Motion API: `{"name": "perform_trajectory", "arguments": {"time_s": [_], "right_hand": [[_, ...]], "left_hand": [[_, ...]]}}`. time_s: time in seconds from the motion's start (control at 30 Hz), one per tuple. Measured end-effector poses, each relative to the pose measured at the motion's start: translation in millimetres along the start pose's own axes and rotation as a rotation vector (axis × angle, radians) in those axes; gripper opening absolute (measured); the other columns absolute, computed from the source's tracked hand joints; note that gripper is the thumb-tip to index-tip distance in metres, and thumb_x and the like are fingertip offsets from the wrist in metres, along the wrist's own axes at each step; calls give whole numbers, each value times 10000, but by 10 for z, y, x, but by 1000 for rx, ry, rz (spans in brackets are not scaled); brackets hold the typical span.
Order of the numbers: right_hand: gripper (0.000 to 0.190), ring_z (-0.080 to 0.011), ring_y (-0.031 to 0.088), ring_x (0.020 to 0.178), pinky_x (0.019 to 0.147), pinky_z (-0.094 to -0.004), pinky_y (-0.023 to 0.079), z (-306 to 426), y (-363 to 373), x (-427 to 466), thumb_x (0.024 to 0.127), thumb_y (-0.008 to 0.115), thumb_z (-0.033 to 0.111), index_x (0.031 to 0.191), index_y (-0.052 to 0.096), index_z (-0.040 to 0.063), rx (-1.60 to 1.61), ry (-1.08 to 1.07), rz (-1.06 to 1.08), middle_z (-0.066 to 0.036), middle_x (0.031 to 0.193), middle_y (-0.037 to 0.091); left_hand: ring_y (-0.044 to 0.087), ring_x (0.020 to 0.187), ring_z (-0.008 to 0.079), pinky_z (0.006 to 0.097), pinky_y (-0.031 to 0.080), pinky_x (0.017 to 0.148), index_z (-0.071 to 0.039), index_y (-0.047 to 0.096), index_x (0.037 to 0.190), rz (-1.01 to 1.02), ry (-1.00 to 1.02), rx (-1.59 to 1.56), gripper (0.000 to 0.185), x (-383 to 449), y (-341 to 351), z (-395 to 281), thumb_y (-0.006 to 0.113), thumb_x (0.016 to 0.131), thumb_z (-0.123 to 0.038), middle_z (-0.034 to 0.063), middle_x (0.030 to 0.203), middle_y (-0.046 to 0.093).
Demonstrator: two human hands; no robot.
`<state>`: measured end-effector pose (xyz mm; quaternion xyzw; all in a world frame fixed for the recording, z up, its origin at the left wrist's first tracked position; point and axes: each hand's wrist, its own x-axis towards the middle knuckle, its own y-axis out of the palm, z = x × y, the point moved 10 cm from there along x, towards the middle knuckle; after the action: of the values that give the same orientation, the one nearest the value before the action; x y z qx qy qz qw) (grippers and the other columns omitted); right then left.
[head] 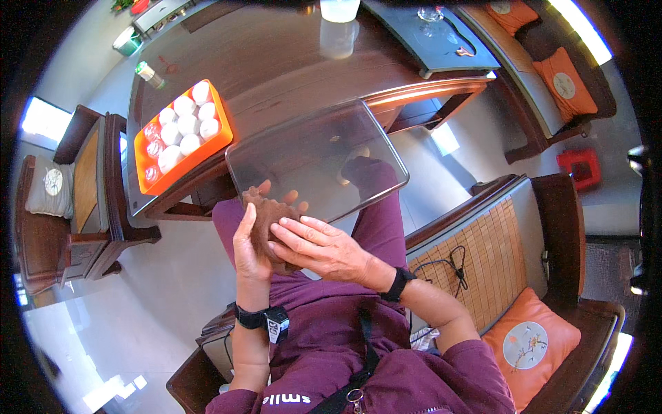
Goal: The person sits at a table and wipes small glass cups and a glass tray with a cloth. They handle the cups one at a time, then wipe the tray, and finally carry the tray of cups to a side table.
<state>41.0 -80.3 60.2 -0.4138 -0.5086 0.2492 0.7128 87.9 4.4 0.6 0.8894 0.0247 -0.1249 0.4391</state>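
A brown, soft-looking piece with a ragged upper edge [282, 215] lies between my two hands; its material is hard to tell. My left hand [253, 246] cups it from below and the left side, with fingertips showing past its far edge. Across its near right part rests my right hand [323, 251], fingers laid flat together. Whatever may lie under the right palm is hidden. Just beyond the hands, a clear plastic tray or lid [315, 150] spans my knees, its left corner close to the left fingertips.
On the dark wooden table [258, 67] stands an orange box [220, 142] with several white balls or eggs and a few in shiny film. A capped jar [150, 75], a white tub [340, 10] and a dark tea tray [439, 46] also stand there. Beside me, a cable [455, 269] lies on the bench.
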Motion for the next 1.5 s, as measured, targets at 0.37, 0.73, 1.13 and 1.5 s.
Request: {"name": "perform_trajectory", "arguments": {"time_s": [0.37,0.73,1.13,1.5], "right_hand": [[488,-315,493,1249,1071,-467,362,-1108,-567,-737,754,607,47,1240,567,31,-90,353,-174,-148,1332,516],[703,-314,295,1387,1132,-532,195,-392,-165,-20,800,621,273,1441,358,149,204,309,29,-130,1459,357],[531,-352,284,1375,1118,-531,170,-1623,-339,-278,923,453,318,1425,402,152,-71,616,-54,-148,1457,351],[397,-157,537,978,849,-319,457,-1914,110,-663,1001,444,291,1262,518,1,903,1083,-256,-110,1090,613]], "left_hand": [[577,1148,343,443,581,828,-154,335,1430,-23,-1,62,519,-71,-112,-119,465,956,-321,192,1288,540],[562,1169,252,370,519,946,-38,363,1382,-88,30,307,519,-199,-95,133,531,906,-159,127,1304,523],[644,991,405,421,612,683,-51,373,1373,45,-3,440,675,-393,11,-35,618,804,-319,259,1171,578],[623,1052,393,448,602,748,-76,352,1394,-22,230,139,631,-494,-425,-725,611,855,-276,248,1192,578]]}}
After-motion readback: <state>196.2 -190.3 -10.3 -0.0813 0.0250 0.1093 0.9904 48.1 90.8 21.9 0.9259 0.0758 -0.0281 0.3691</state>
